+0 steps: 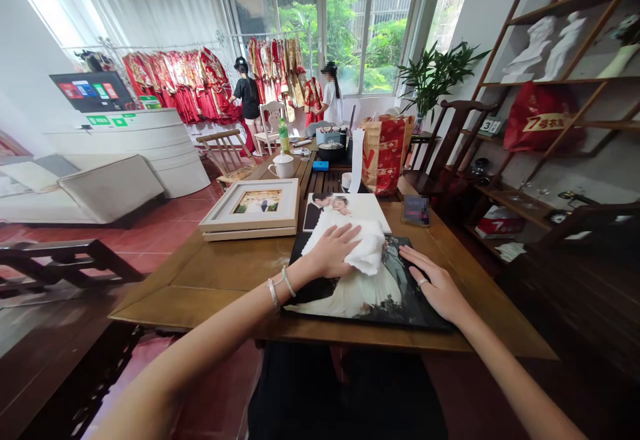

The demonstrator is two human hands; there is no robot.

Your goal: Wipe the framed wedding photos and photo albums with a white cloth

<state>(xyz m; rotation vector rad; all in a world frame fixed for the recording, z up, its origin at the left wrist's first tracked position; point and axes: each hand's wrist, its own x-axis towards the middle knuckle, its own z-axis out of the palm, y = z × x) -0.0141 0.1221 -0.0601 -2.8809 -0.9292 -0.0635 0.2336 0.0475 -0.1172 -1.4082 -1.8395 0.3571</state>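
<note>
A dark wedding photo panel (360,303) lies flat at the near edge of the wooden table, showing a white gown and a suited figure. On its upper part rests a crumpled white cloth (371,250). My left hand (334,250) presses down on the cloth, palm down with fingers stretched out. Flat on the panel's right side lies my right hand (436,285), fingers extended and holding nothing. Just beyond the panel is a lighter photo print (367,210) of a couple, partly covered by the cloth.
White picture frames (220,217) are stacked at the left on the wooden table (200,280). Farther back stand a white lidded mug (284,167), a green bottle (284,135) and a red paper bag (387,160). Two people stand by red garments (185,83) near the window.
</note>
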